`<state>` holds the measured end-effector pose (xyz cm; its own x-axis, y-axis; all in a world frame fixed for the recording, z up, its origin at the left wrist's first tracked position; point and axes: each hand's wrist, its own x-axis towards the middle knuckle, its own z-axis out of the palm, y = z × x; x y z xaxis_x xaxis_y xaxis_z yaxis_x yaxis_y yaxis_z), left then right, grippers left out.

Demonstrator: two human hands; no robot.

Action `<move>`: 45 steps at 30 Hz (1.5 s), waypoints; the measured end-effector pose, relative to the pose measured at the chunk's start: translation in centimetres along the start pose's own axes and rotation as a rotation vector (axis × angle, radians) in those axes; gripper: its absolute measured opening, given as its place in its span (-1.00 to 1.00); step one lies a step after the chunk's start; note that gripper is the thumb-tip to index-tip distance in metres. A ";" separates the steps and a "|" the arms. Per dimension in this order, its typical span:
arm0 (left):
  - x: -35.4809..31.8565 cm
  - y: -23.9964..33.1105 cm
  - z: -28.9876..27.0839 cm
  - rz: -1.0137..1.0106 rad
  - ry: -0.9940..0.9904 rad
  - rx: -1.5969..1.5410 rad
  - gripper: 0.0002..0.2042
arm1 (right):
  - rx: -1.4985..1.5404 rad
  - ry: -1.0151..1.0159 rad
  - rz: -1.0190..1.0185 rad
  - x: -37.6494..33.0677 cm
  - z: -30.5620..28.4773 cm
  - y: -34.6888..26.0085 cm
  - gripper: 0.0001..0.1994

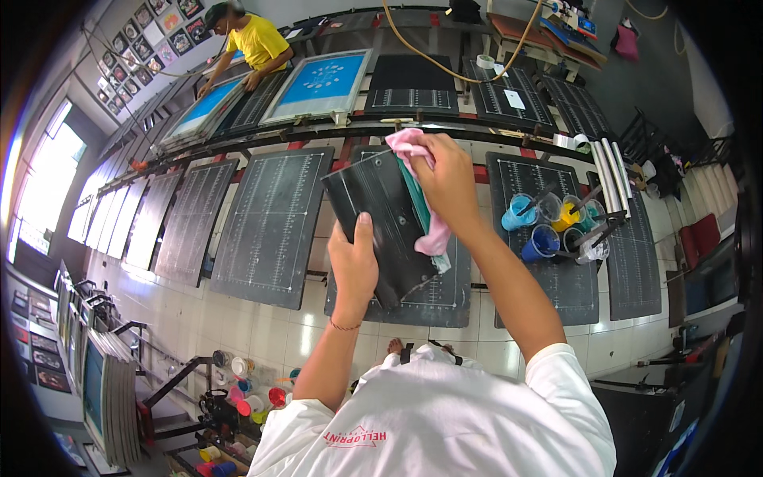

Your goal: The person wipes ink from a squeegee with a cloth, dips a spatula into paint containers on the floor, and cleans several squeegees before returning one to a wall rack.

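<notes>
My left hand point(354, 266) grips the lower edge of a black squeegee point(381, 219), a wide flat tool with a teal rubber blade along its right side, held tilted in front of me. My right hand point(447, 179) presses a pink rag point(421, 195) against the teal blade near its upper end; the rag hangs down past my wrist. Both hands are above a long row of black printing boards point(274, 222) marked with white ruler lines.
Clear cups of blue and yellow ink point(548, 226) with sticks stand on the board to my right, beside white rolls point(612, 167). Blue-meshed screen frames point(326, 83) lie on the far row, where a person in a yellow shirt point(254, 44) works. More ink pots point(246, 389) sit on a low rack at lower left.
</notes>
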<state>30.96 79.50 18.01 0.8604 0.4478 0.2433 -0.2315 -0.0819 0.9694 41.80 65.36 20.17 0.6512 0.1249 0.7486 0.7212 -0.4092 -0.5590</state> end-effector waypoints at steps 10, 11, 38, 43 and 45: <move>1.4 -1.3 -1.9 0.062 -0.056 -0.008 -0.69 | -0.012 -0.089 0.072 -3.8 0.9 -0.5 -0.77; 0.7 -1.0 -1.6 -0.029 -0.054 -0.019 -0.69 | -0.032 -0.059 0.029 -1.8 0.8 -0.8 -0.76; 3.6 0.0 -2.1 0.042 0.047 -0.176 -0.69 | 0.176 -0.159 0.215 -7.0 0.8 -2.9 -0.87; 4.4 -1.1 -2.5 0.013 0.135 -0.284 -0.65 | 0.151 -0.238 0.261 -9.3 -0.2 -2.5 -0.84; 4.9 0.6 -2.2 -0.134 0.172 -0.524 -0.64 | 0.090 -0.330 0.346 -13.0 -0.1 -0.5 -0.84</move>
<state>34.04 83.62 19.68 0.8218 0.5657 0.0676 -0.3572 0.4192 0.8347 32.97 63.86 10.74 0.8862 0.2815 0.3679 0.4568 -0.3991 -0.7950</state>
